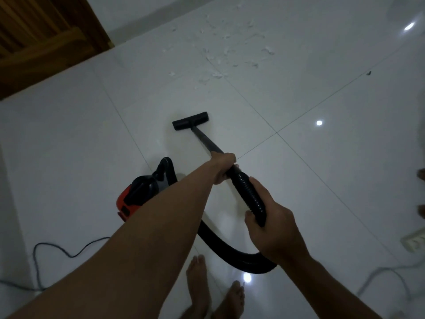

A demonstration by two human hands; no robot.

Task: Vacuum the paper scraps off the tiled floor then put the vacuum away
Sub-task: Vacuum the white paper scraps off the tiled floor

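Observation:
White paper scraps (226, 50) lie scattered on the glossy white tiled floor (322, 157) far ahead. The vacuum's black floor nozzle (190, 120) rests flat on a tile, short of the scraps. Its dark wand (207, 143) runs back to my left hand (224, 168), which grips it where the ribbed hose begins. My right hand (270, 224) holds the black ribbed hose (249, 199) lower down. The hose loops behind my right forearm to the red and black vacuum body (138, 194), which sits on the floor under my left forearm.
A brown wooden door (41, 42) stands at the upper left. A dark power cord (57, 249) trails at lower left; a white power strip (414, 241) and its grey cable lie at the right edge. My bare feet (213, 291) are at the bottom. Someone's toes (421, 194) show at the right edge.

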